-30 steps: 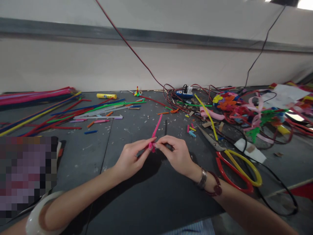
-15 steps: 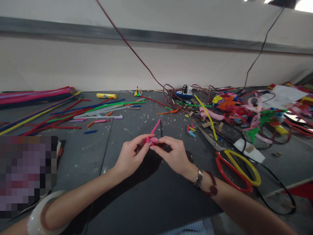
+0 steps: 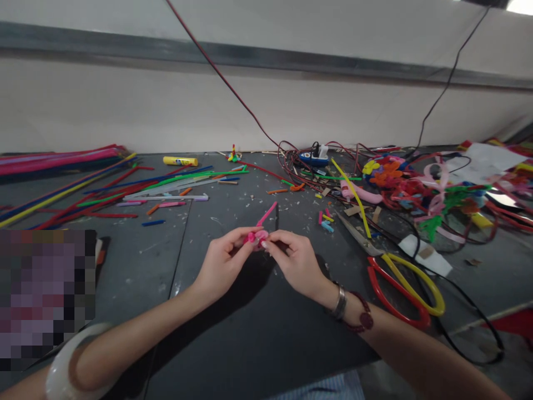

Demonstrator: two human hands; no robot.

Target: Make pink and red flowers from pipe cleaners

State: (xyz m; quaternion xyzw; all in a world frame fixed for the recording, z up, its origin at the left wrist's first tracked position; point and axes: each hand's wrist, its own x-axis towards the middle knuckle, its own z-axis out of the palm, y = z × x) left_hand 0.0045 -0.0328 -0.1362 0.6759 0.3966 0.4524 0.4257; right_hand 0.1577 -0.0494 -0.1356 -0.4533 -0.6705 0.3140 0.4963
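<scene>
Both my hands meet over the dark workbench. My left hand and my right hand pinch a small coil of pink pipe cleaner between their fingertips. Its straight pink tail slants up and to the right. A thin dark rod stands just behind my right fingers, its lower end hidden. A white bangle circles my left forearm, and a metal bracelet and a dark red beaded bracelet sit on my right wrist.
Long pipe cleaners and cut pieces lie at the left. Scissors with red and yellow handles lie to the right. Behind are a yellow glue stick, a power strip, tangled wires and a heap of pipe-cleaner flowers.
The pink pipe cleaner's tail has grown shorter as the coil has grown, and it now leans further right. My hands have drawn slightly closer around the coil.
</scene>
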